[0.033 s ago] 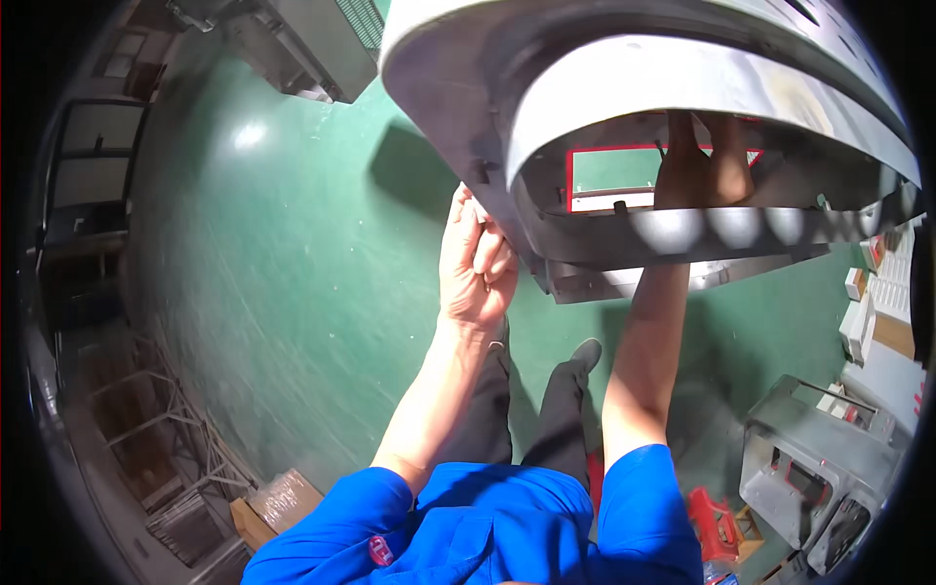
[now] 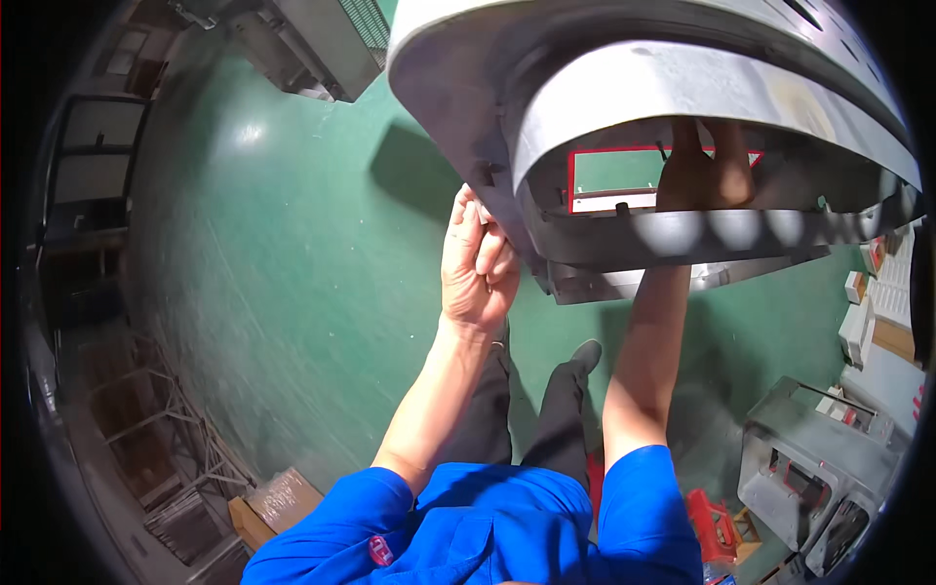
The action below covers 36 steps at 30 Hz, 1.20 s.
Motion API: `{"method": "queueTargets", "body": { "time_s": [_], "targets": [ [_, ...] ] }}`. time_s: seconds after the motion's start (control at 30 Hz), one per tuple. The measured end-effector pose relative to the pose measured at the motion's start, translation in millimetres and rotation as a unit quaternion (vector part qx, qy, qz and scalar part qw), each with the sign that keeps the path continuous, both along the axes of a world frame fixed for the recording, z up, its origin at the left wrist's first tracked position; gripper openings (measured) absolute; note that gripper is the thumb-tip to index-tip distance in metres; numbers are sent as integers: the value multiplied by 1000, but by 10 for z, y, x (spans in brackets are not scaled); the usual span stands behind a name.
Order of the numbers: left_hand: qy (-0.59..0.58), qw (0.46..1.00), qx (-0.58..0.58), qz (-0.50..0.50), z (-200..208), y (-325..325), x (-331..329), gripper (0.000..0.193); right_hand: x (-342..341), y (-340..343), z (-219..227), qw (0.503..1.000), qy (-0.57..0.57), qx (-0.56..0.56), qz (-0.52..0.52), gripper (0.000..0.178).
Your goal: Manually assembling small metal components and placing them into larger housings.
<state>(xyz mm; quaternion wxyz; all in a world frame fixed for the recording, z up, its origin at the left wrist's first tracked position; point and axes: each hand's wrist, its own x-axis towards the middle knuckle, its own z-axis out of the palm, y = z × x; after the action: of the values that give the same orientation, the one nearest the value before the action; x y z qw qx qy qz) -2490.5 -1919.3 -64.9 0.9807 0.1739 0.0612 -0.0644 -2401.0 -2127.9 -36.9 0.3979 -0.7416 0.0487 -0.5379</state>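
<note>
A large grey-white metal housing with a curved rim and a wide oval opening fills the upper right. My left hand is at its lower left edge, palm toward me. The left fingers are curled and the fingertips meet by the metal; a small pale bit shows there, too small to name. My right forearm passes beneath the housing's front strip. Through the opening my right hand shows in shadow, reaching up inside. Its fingertips are hidden behind the upper rim, so its grip is unclear.
Green floor spreads below. A grey metal cabinet stands at the far left of the housing. Another metal housing lies at lower right, by a red part. Metal racks and a wrapped carton are at lower left.
The housing appears very slightly farther right and lower in the picture. Both hands keep nearly the same pose and place.
</note>
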Motion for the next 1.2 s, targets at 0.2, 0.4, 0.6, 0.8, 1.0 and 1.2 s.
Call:
{"method": "queueTargets", "body": {
  "time_s": [0.2,0.4,0.6,0.8,1.0,1.2],
  "targets": [
    [-43,999,-18,-26,20,-7,-67,16,-28,3,62,998,6,-55,13,25],
    [-60,998,12,-8,110,-74,-105,28,68,-74,114,990,-8,-110,91,32],
    [-86,993,75,3,279,-168,-122,34,-487,-62,-925,963,47,187,187,46],
    [-109,991,75,-3,226,-44,-186,32,-1997,653,-388,964,69,-54,250,23],
    [-147,971,187,-13,336,45,-108,37,-1439,1241,441,963,58,-40,261,41],
    [-148,972,180,-28,317,292,2,41,-1404,1350,403,967,-4,41,253,15]
  ]
}}
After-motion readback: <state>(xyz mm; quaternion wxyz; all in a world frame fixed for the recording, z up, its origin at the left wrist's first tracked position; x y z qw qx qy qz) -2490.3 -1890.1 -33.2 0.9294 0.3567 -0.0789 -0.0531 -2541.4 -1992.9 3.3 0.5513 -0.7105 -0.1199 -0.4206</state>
